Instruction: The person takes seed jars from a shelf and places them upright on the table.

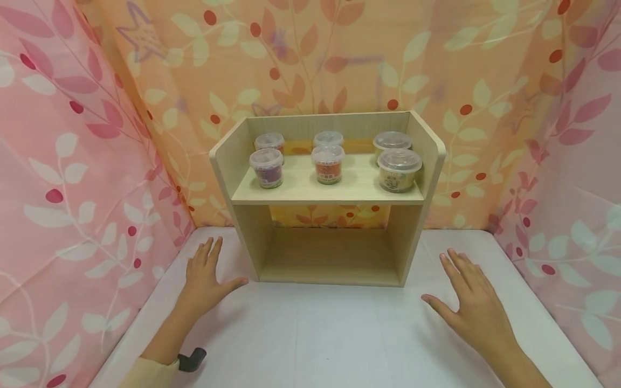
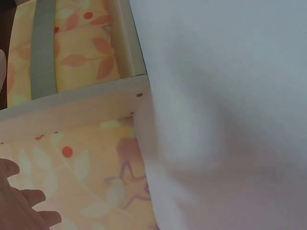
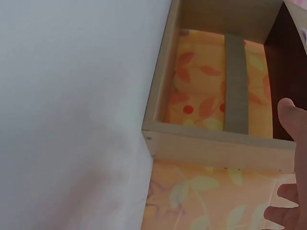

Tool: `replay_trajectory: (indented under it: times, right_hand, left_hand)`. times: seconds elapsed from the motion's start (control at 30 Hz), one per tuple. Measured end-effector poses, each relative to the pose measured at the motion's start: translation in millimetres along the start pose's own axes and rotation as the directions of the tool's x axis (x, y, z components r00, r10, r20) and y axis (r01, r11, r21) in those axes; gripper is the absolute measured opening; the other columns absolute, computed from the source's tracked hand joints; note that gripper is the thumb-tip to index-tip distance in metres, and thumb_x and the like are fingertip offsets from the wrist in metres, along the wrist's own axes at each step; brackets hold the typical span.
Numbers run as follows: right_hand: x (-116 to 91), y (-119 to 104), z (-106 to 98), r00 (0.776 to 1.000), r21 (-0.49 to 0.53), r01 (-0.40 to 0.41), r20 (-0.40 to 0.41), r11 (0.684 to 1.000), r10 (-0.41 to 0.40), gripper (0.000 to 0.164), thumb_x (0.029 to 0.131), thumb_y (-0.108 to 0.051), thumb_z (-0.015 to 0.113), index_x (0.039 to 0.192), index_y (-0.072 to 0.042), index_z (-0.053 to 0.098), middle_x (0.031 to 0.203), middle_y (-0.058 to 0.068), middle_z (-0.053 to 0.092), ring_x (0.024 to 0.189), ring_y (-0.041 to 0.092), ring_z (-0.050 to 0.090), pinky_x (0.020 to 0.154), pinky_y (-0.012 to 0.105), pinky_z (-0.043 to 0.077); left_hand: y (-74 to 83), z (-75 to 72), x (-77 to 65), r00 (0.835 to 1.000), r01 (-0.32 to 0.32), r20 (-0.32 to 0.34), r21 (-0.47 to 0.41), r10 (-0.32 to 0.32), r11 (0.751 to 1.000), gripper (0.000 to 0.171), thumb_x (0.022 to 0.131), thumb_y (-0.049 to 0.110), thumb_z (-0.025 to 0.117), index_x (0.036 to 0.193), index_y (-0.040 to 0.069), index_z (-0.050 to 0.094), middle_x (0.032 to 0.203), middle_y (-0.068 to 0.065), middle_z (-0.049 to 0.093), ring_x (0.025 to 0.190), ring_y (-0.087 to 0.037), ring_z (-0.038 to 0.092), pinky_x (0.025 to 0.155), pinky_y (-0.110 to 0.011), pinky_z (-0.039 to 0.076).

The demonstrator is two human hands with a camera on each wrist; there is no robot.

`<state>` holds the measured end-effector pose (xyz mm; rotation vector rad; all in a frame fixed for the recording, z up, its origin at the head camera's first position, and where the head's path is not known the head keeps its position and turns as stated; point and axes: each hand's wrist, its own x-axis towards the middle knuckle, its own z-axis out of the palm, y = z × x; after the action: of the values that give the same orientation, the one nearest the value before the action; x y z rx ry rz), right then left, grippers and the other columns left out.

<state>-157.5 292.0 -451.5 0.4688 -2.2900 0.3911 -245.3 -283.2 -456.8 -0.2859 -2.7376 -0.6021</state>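
My left hand (image 1: 204, 283) is held over the table to the left of a pale wooden shelf (image 1: 330, 202), fingers spread, thumb toward the shelf, holding nothing. On the shelf's other side my right hand (image 1: 477, 310) has its fingers extended, thumb apart, also holding nothing. Several lidded tubs stand on the upper board in three pairs, front and back. A purple tub (image 1: 269, 170) is front left, an orange-red tub (image 1: 328, 166) front middle, and a wider clear-lidded tub (image 1: 399, 171) front right. In the wrist views, fingers (image 2: 31, 199) and thumb (image 3: 287, 112) appear near the shelf's sides.
A white cloth (image 1: 330, 334) covers the table. Patterned fabric (image 1: 310, 64) hangs behind the shelf, and pink leaf-print curtains (image 1: 73, 188) enclose both sides. By the left sleeve a black strap end (image 1: 193, 360) sticks out. The shelf's lower compartment (image 1: 332, 253) has an open front.
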Motion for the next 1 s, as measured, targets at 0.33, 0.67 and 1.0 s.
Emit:
replay_trajectory:
  times: [0.33,0.67,1.0]
  right_hand:
    - [13,-20,1,0.999,0.125,-0.043,0.004,0.991,0.043,0.097,0.076,-0.049,0.087,0.156,-0.014,0.045,0.153,0.012,0.052,0.139,0.034,0.048,0.121,0.014,0.018]
    - [23,-42,1,0.987,0.192,-0.153,0.085,0.969,0.139,0.102,0.071,-0.031,0.094,0.158,-0.022,0.042,0.153,0.006,0.052,0.139,0.028,0.048,0.115,0.005,0.017]
    - [37,-59,-1,0.990,0.299,-0.139,0.073,0.944,0.122,0.098,0.072,-0.023,0.094,0.156,-0.021,0.044,0.153,0.004,0.052,0.140,0.021,0.048,0.112,0.004,0.022]
  left_hand:
    - [17.0,2.0,21.8,0.998,0.046,-0.036,-0.305,-0.060,0.951,0.116,0.080,0.045,0.087,0.166,0.017,0.015,0.166,-0.020,0.025,0.151,-0.044,0.024,0.116,-0.069,0.025]
    - [35.6,-1.6,40.7,0.991,0.048,-0.081,-0.518,-0.104,0.854,0.101,0.085,0.033,0.086,0.163,0.012,0.025,0.163,-0.015,0.035,0.150,-0.039,0.033,0.117,-0.062,0.032]
    - [37.5,3.2,48.9,0.979,0.008,-0.153,-0.632,-0.136,0.775,0.083,0.088,0.025,0.083,0.158,0.013,0.039,0.157,-0.013,0.046,0.142,-0.038,0.047,0.112,-0.059,0.040]
